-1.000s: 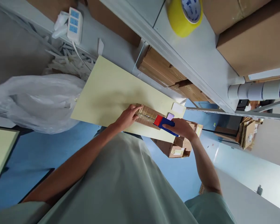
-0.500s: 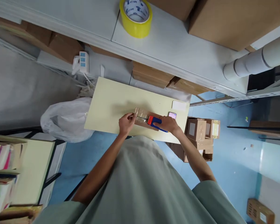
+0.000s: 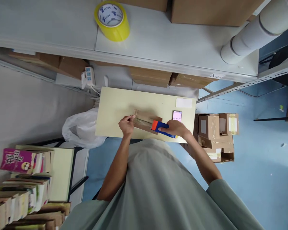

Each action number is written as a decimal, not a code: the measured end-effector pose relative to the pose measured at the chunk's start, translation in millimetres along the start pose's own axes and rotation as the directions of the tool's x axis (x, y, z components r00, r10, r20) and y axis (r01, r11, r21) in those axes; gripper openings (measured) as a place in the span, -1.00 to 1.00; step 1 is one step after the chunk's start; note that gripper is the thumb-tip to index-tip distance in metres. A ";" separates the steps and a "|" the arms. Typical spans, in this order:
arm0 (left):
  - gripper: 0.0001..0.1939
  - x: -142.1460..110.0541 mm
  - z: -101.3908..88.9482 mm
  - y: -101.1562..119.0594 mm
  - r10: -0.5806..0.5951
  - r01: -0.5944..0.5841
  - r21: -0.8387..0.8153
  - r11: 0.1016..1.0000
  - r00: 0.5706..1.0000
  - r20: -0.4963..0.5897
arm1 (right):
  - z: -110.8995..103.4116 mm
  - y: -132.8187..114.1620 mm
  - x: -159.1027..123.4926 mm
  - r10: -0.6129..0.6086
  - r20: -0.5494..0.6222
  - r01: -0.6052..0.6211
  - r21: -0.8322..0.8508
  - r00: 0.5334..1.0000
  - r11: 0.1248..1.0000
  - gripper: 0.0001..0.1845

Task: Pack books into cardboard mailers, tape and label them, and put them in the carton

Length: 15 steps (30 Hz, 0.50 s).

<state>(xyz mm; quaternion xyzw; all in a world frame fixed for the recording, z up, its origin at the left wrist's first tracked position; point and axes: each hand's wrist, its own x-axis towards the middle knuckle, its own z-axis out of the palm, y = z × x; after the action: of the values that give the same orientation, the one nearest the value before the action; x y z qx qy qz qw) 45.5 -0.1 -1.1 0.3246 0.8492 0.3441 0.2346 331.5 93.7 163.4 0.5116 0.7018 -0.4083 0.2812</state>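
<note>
Ctr frame: cardboard pkg point(image 3: 146, 123) on tbl point(image 3: 112, 102). Our L hand point(image 3: 126, 125): fingertips at its left end, can't tell if gripping; our R hand point(image 3: 177, 128) grasps blue-red tool point(image 3: 160, 125) by its right end. Pkg could skew if R pushes unevenly; R might knock phone point(image 3: 177, 115).

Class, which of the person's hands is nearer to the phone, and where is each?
Right. The right hand is beside the phone, holding the blue tool; the left hand is farther away, at the left end of the cardboard.
</note>
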 end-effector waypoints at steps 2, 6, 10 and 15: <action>-0.83 4.3 -8.0 -6.3 -0.016 0.016 0.010 1.000 0.999 -0.052 | -3.2 25.4 -13.4 0.020 0.030 -0.021 0.048 0.999 0.999 -0.37; -0.78 6.7 -20.9 -20.4 -0.052 0.054 0.030 0.998 0.995 -0.081 | -0.2 61.7 -18.9 0.069 0.023 -0.071 0.072 0.997 0.995 -0.41; -0.73 3.9 -21.7 -24.5 -0.037 0.039 0.033 0.999 0.998 -0.059 | 14.3 65.1 1.5 0.111 -0.003 -0.111 -0.011 0.994 0.994 -0.42; -0.72 4.8 -19.8 -22.5 -0.039 0.041 0.059 0.997 0.999 -0.034 | 31.7 48.6 25.1 0.132 -0.025 -0.134 -0.101 0.991 0.986 -0.47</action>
<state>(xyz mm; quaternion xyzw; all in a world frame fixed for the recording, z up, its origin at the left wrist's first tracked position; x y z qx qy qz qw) 21.2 -17.7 -5.6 0.3087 0.8691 0.3192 0.2179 368.8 85.6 113.0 0.5457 0.6887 -0.3474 0.3275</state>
